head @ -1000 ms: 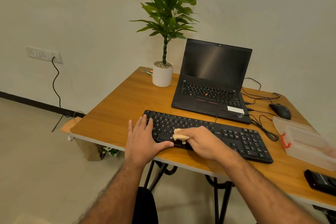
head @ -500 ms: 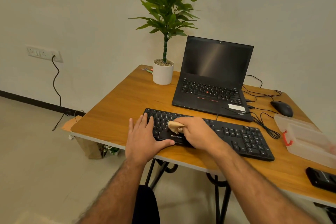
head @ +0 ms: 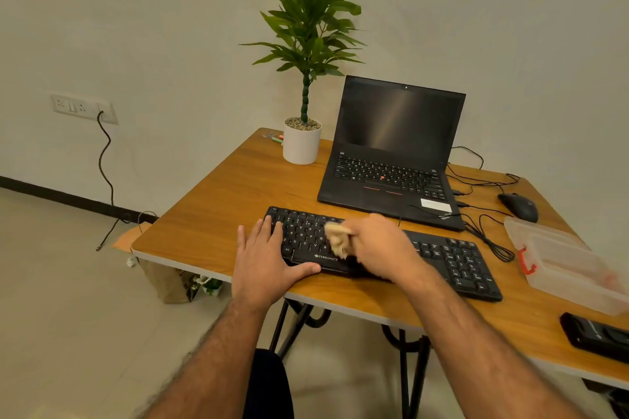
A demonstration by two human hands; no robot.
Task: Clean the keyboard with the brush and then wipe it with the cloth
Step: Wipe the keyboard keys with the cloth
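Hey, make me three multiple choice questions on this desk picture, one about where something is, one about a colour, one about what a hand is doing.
1. Where does the potted plant stand?
A. left of the laptop
B. on the keyboard
C. on the floor

2. What colour is the latch on the clear plastic box?
A. blue
B. red
C. green

3. What is the left hand doing?
A. gripping the mouse
B. lifting the laptop lid
C. resting flat on the keyboard end

Key: 1 A, the white pot sits at the table's far corner beside the laptop. 2 B, the red clip shows on its near side. 3 C, its fingers lie straight over the keys.
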